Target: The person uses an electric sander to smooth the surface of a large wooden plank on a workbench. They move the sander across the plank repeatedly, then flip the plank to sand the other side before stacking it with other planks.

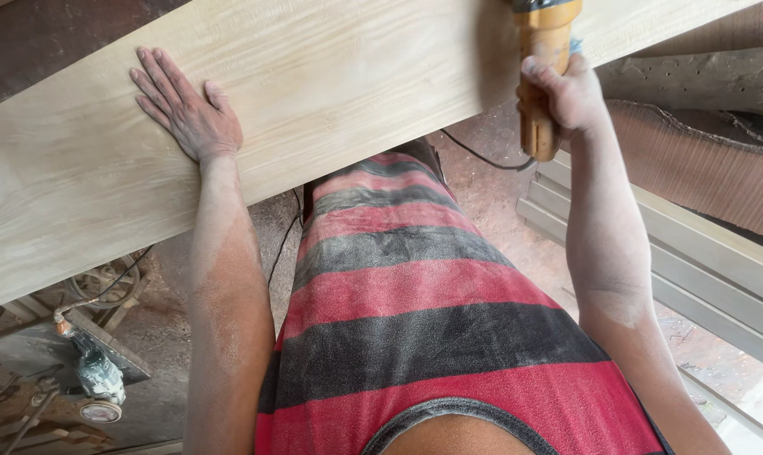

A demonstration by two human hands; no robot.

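On plank (331, 76), left hand (188, 109) flat.

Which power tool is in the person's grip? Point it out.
The yellow-handled power tool, gripped by the right hand above the pale wooden board. The other, a greenish tool, lies untouched on the floor at lower left.
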